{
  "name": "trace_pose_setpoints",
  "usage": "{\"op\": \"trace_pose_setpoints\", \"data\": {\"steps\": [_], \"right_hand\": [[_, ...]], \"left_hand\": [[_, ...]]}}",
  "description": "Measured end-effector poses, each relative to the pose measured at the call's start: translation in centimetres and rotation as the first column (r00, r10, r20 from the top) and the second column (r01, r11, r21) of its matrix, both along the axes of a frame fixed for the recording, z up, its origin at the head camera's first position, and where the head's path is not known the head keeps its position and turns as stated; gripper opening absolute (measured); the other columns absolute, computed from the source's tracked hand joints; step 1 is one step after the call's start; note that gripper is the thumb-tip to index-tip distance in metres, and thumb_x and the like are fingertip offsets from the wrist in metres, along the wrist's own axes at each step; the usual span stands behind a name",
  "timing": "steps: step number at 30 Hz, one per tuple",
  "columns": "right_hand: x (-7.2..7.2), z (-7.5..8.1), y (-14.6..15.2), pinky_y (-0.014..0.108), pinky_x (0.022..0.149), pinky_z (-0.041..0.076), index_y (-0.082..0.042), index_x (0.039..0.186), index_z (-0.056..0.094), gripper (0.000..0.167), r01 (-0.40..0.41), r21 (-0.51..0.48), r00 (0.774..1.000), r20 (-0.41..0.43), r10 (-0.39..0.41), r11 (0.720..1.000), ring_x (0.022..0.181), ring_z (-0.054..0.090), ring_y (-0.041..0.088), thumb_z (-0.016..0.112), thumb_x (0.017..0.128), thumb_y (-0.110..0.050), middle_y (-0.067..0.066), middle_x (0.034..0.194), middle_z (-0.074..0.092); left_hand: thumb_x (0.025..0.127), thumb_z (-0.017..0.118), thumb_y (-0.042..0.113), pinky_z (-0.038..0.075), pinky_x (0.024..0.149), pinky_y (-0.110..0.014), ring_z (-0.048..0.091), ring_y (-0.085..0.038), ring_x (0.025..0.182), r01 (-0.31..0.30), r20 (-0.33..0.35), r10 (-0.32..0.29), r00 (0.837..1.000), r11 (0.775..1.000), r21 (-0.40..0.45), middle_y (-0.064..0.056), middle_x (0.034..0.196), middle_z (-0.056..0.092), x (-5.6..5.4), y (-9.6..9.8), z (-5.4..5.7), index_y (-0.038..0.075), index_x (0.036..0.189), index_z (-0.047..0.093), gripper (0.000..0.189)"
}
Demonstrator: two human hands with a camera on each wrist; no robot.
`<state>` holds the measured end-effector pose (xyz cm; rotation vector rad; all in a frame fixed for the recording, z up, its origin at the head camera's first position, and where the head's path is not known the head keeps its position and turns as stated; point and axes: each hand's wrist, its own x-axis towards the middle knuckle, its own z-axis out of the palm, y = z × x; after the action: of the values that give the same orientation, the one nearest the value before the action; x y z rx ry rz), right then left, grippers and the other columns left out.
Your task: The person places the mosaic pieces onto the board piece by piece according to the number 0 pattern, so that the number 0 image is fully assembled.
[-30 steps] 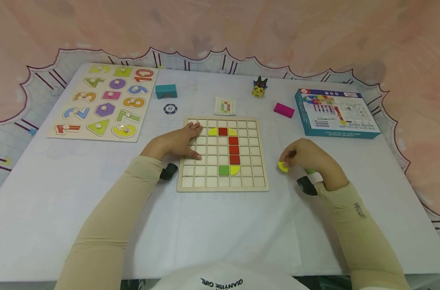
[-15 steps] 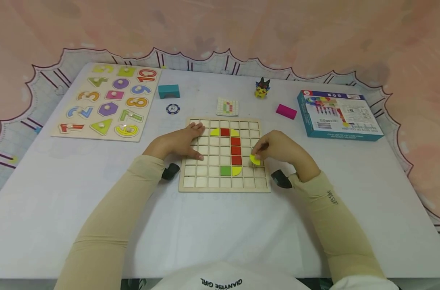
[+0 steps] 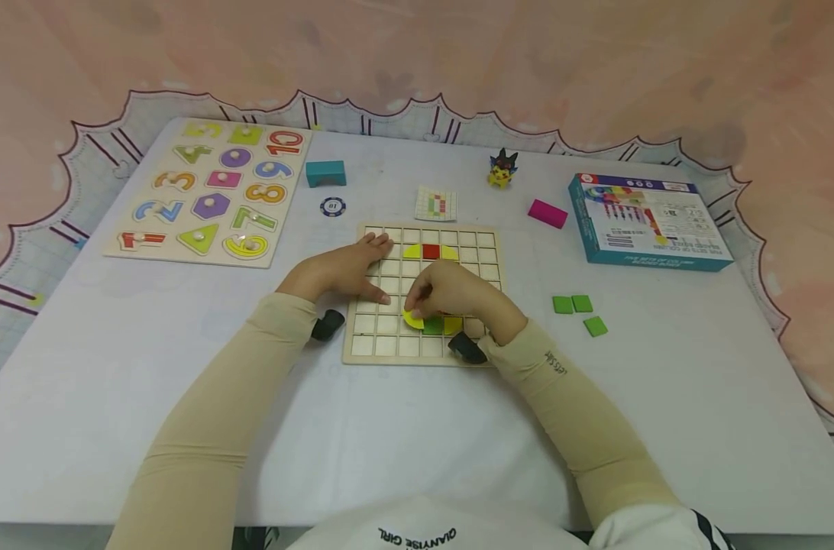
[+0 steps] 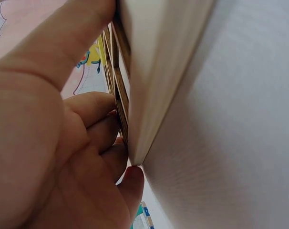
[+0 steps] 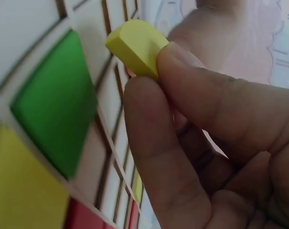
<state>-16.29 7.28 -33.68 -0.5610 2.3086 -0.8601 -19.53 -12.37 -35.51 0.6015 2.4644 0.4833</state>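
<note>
A wooden grid board (image 3: 383, 346) lies mid-table with coloured tiles set in its cells. My left hand (image 3: 337, 271) rests on the board's left side, fingers spread over the frame and cells. Between thumb and finger my right hand (image 3: 454, 294) pinches a yellow quarter-round tile (image 5: 137, 45), held just left of a green square tile (image 5: 58, 105) seated in the grid. Beside the green one sits another yellow tile (image 5: 25, 176). Near the top of the grid is a red tile (image 3: 431, 251) between two yellow ones. The right hand hides the middle cells.
Several green tiles lie right of the board, one green tile (image 3: 596, 326) nearest. Behind it are a pattern card (image 3: 435, 205), a round chip (image 3: 332, 207), a teal block (image 3: 325, 173), a magenta block (image 3: 547, 214), a figurine (image 3: 502, 169), a box (image 3: 654, 221) and a number puzzle (image 3: 211, 191).
My right hand has carried the yellow tile leftward from the table at the right, across the board to beside the green tile. The left hand has stayed on the board.
</note>
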Motion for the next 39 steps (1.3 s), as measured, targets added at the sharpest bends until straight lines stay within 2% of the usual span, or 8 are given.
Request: {"op": "trace_pose_setpoints", "data": {"steps": [11,19,25,32,39], "right_hand": [[0.5,-0.5,-1.1,0.019,0.065,0.046,-0.009,0.085,0.073,0.008,-0.008,0.059,1.0,-0.022,0.009,0.998,0.072,0.054,0.01,0.07,0.079,-0.005,0.0,0.081,0.068],[0.8,-0.4,-1.2,0.021,0.065,0.045,-0.008,0.083,0.073,0.007,-0.036,0.134,0.993,-0.103,0.05,0.99,0.073,0.053,0.013,0.069,0.08,-0.003,0.002,0.081,0.068],[0.7,-0.1,-0.7,0.022,0.068,0.046,-0.008,0.084,0.073,0.006,-0.036,0.123,0.994,-0.099,0.048,0.992,0.075,0.054,0.012,0.07,0.08,-0.006,0.001,0.082,0.068],[0.3,0.7,2.1,0.026,0.072,0.047,-0.009,0.091,0.073,0.01,0.038,0.117,0.992,-0.124,-0.024,0.992,0.079,0.054,0.015,0.069,0.082,-0.012,0.002,0.085,0.067],[-0.2,1.1,7.4,0.029,0.073,0.045,-0.007,0.094,0.072,0.015,0.135,0.138,0.986,-0.117,-0.12,0.981,0.083,0.052,0.02,0.066,0.08,-0.006,0.005,0.086,0.064]], "left_hand": [[0.079,0.072,0.036,0.006,0.116,-0.045,-0.007,-0.027,0.143,0.024,0.0,-0.024,1.0,1.0,0.011,-0.008,0.156,0.002,0.0,0.1,0.5,0.005,0.148,0.012,0.097],[0.079,0.072,0.036,0.006,0.116,-0.044,-0.007,-0.027,0.143,0.021,-0.001,-0.021,1.0,1.0,0.011,-0.008,0.156,0.001,0.1,0.3,0.6,0.005,0.148,0.011,0.097],[0.078,0.072,0.036,0.004,0.116,-0.044,-0.008,-0.026,0.143,0.013,0.011,-0.013,1.0,1.0,0.014,-0.008,0.156,0.001,0.0,0.4,0.5,0.006,0.148,0.011,0.097],[0.079,0.071,0.035,0.004,0.116,-0.043,-0.008,-0.026,0.143,0.005,0.013,-0.006,1.0,1.0,0.011,-0.007,0.156,0.0,0.1,0.3,0.6,0.007,0.148,0.01,0.097],[0.079,0.071,0.035,0.004,0.116,-0.044,-0.008,-0.026,0.143,0.0,0.025,-0.001,1.0,1.0,0.023,-0.008,0.156,0.0,0.1,0.1,0.5,0.006,0.148,0.01,0.097]]}}
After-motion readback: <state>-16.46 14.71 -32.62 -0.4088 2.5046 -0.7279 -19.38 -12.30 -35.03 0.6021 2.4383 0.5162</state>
